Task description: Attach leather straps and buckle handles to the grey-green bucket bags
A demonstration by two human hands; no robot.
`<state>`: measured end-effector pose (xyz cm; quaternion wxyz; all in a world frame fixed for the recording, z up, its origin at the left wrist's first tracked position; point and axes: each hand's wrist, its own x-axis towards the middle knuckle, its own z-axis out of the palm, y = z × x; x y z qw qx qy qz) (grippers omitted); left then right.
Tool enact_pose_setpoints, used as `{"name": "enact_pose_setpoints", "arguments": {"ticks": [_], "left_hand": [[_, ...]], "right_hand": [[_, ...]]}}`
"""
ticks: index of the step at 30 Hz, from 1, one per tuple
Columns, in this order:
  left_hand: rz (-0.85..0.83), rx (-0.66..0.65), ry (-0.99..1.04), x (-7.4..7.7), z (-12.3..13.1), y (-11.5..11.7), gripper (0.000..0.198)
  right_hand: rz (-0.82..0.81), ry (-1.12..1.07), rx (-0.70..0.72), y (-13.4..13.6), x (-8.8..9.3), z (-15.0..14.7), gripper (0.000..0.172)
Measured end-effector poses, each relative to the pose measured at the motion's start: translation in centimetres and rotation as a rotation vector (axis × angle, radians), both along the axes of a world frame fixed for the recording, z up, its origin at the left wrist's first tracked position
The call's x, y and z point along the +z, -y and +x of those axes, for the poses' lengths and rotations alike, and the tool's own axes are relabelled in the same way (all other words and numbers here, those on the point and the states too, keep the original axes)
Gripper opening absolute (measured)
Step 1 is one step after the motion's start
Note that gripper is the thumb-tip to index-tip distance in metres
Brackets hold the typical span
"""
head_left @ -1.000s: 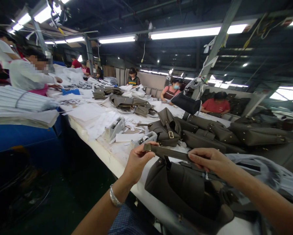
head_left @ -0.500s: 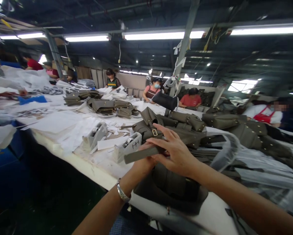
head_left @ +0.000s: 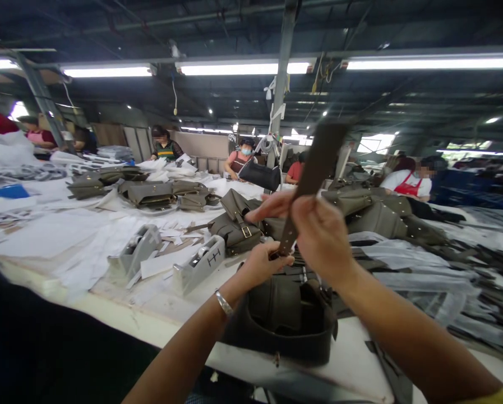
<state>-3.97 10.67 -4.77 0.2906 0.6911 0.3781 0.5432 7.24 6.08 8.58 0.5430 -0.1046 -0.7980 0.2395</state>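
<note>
An olive-brown strap (head_left: 318,163) with small holes near its lower end stands tilted upright above the table, its upper part blurred. My left hand (head_left: 262,266), with a silver bracelet at the wrist, pinches the strap's bottom end. My right hand (head_left: 327,241) has the strap's middle between thumb and fingers, with some fingers stretched out behind it. Just below both hands sits an open dark olive bag (head_left: 280,339) at the table's front edge. Beyond my left hand lies another olive bag (head_left: 234,224) with a gold buckle.
Two grey tape dispensers (head_left: 198,264) stand left of my hands among white paper scraps. Finished-looking olive bags (head_left: 146,193) lie farther back. On the right are more olive pieces (head_left: 381,221) and clear plastic wrapping (head_left: 428,292). Several people work around the table (head_left: 150,314).
The strap has swung from lying nearly flat, pointing left, to standing upright. My right hand has turned and closed round it, while my left hand now shows at its lower end. The view has shifted right.
</note>
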Motion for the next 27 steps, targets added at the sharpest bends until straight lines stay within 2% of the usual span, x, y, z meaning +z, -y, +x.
{"name": "enact_pose_setpoints", "arguments": {"ticks": [3, 5, 7, 9, 12, 14, 16, 19, 24, 27], "left_hand": [[-0.081, -0.206, -0.078, 0.5, -0.1, -0.5, 0.019], [-0.109, -0.192, -0.123, 0.6, -0.1, -0.6, 0.020], [-0.113, -0.077, -0.198, 0.6, 0.2, -0.6, 0.020], [-0.115, 0.026, -0.267, 0.6, 0.7, -0.5, 0.019], [-0.095, 0.073, -0.297, 0.8, 1.6, -0.3, 0.016], [-0.076, 0.072, -0.300, 1.0, 1.9, -0.1, 0.017], [-0.072, 0.049, -0.308, 1.0, 1.9, -0.1, 0.017], [-0.083, -0.080, -0.269, 0.9, 1.3, -0.3, 0.019], [-0.118, -0.416, -0.127, 0.8, -0.5, -0.6, 0.029], [-0.194, -0.552, -0.032, 0.8, -1.2, -0.6, 0.040]], "right_hand": [[-0.191, -0.529, 0.008, -2.5, 1.1, 3.3, 0.041], [-0.321, -0.659, 0.005, -3.8, -0.1, 5.0, 0.035], [-0.477, -0.526, 0.009, -4.3, -2.7, 5.9, 0.028], [-0.572, -0.269, -0.017, -4.2, -5.9, 6.3, 0.035], [-0.522, 0.072, -0.192, -4.1, -9.6, 6.4, 0.035], [-0.461, 0.159, -0.330, -4.3, -10.6, 6.6, 0.030], [-0.464, 0.154, -0.396, -4.5, -10.8, 6.7, 0.027], [-0.567, 0.073, -0.388, -4.5, -10.4, 6.9, 0.025], [-0.822, -0.194, -0.257, -4.5, -10.7, 6.5, 0.027], [-0.883, -0.303, -0.248, -4.6, -11.1, 6.1, 0.028]]}}
